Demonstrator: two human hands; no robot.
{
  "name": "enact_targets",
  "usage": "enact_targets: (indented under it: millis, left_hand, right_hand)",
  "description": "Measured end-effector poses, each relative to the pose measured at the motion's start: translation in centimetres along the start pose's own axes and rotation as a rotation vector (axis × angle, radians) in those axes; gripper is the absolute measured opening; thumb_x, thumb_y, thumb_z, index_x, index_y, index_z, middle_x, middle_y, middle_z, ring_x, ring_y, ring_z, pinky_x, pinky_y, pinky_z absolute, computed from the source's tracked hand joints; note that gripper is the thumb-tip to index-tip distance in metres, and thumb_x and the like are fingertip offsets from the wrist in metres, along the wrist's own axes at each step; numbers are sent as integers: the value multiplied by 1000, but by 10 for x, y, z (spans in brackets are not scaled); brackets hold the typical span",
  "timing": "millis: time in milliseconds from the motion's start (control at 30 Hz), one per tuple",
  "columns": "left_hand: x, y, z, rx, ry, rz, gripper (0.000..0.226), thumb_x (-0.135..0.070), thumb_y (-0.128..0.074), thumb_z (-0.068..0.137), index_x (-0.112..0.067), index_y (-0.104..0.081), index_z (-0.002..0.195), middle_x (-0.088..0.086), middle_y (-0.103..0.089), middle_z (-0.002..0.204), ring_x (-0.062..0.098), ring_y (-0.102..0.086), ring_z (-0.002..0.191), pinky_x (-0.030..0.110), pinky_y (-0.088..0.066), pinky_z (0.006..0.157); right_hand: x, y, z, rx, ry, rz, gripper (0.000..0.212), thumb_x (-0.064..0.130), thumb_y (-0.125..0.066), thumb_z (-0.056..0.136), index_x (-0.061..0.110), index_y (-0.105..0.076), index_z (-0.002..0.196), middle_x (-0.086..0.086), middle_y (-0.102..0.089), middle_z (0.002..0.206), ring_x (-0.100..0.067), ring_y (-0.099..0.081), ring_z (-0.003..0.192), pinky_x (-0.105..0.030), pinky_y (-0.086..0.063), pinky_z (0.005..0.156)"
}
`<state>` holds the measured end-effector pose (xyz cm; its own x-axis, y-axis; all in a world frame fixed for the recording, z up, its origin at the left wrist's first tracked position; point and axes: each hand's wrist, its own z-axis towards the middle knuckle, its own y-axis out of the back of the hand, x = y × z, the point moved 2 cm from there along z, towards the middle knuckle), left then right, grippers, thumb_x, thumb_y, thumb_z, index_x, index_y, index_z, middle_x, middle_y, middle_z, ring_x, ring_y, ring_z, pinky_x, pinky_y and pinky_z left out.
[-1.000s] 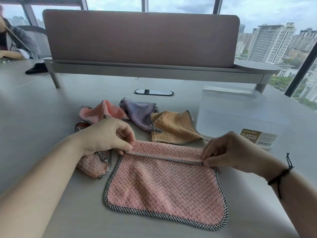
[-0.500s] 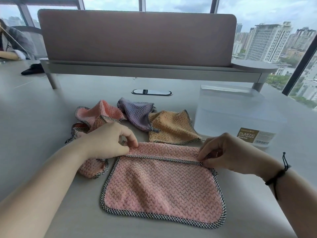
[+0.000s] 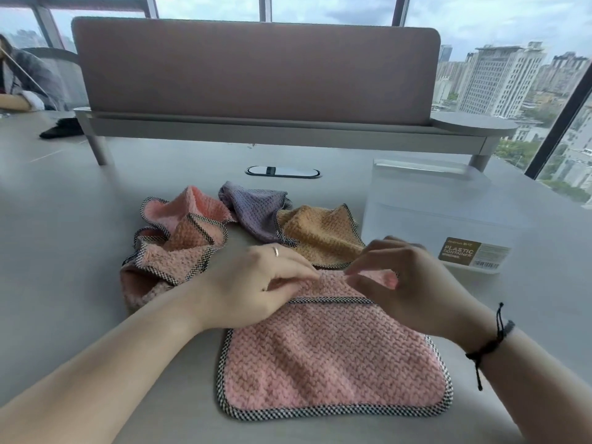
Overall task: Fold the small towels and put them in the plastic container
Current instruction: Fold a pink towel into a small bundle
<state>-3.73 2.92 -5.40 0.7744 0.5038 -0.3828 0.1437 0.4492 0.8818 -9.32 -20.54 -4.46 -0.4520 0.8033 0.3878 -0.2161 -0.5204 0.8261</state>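
— So where was the pink waffle-textured towel with the checked black-and-white trim point(image 3: 333, 363)?

— It lay flat on the pale grey table point(image 3: 64, 251) in the lower middle of the frame, its far edge folded toward the person so a strip of trim ran across it. Both hands were at that folded far edge, close together.

— And the fingers?

— The left hand point(image 3: 256, 290), a ring on one finger, had its fingers curled down onto the fold, fingertips pinching the cloth. The right hand point(image 3: 397, 283), with a dark cord bracelet point(image 3: 487, 344) at the wrist, also had its fingers bent, thumb and fingertips nipping the same edge.

— The other towels?

— A crumpled pink towel point(image 3: 173, 245) sat at centre left, a lilac towel point(image 3: 253, 213) and an orange towel point(image 3: 320, 235) just above the hands, the last two overlapping.

— The container?

— The clear plastic container with a brown label point(image 3: 432, 219) stood at centre right, beside the orange towel. Behind everything ran a mauve desk divider point(image 3: 256, 68); another person's sleeve point(image 3: 28, 78) showed at upper left.
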Motion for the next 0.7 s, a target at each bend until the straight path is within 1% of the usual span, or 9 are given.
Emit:
enact_targets:
  millis: [100,167,233,333,400,500,600,667,700]
  left_hand:
    - [-5,-17,3,229,-19,-50,39,-25,-52,102,-33,-57,139,-22,-46,150,-10,-36,139,21,-29,117]
    - [1,-22,4,322,12,-47,42,-26,-46,105,-33,-47,147,-20,-35,157,-9,-20,146,22,-15,123]
    - [9,-21,4,367,53,-52,45,-26,-41,106,-35,-39,150,-26,-27,156,-11,-10,147,19,-4,123]
    - [13,-19,1,420,51,-12,47,-32,-36,107,-38,-29,153,-27,-14,160,-11,1,148,19,8,121]
    - [14,-19,-1,452,38,101,50,-44,-30,106,-41,-19,155,-27,-1,162,-8,9,148,21,12,120]
    - [12,-20,-5,513,51,241,65,-67,-19,95,-46,-2,154,-26,16,161,-4,22,147,24,17,118]
    - [8,-20,-7,539,59,292,72,-75,-16,90,-48,7,153,-27,22,159,-3,26,146,28,17,120]
    - [9,-20,-7,522,54,295,71,-75,-16,91,-49,8,153,-28,20,160,-3,24,147,30,15,122]
    - [8,-19,-7,494,43,288,71,-75,-17,92,-49,5,153,-28,16,161,-3,21,148,30,13,122]
  right_hand:
    - [9,-23,3,128,68,42,24,35,-62,94,31,-73,115,20,-68,117,4,-60,109,-16,-46,95]
    - [6,-27,2,224,40,72,32,30,-59,96,33,-65,128,24,-59,133,11,-50,123,-7,-34,104]
    - [-2,-27,0,307,6,68,39,33,-55,98,40,-54,137,30,-47,142,17,-37,131,-3,-23,109]
    - [-9,-26,-4,401,0,9,46,41,-46,101,40,-40,146,29,-32,152,17,-22,139,-8,-14,116]
    - [-9,-26,-6,458,6,-29,52,49,-40,100,40,-31,150,29,-22,155,15,-12,143,-14,-8,119]
    - [-6,-26,-9,535,0,-134,67,69,-23,89,47,-13,152,34,-4,155,11,1,146,-23,1,122]
    - [-5,-28,-12,567,19,-224,75,76,-10,84,46,1,152,32,7,157,9,11,146,-27,7,122]
    - [-5,-29,-14,564,20,-218,76,76,-9,84,46,1,153,31,7,158,8,11,146,-28,6,122]
    - [-5,-29,-14,541,22,-189,75,76,-13,85,46,-4,153,30,2,159,8,7,147,-28,3,123]
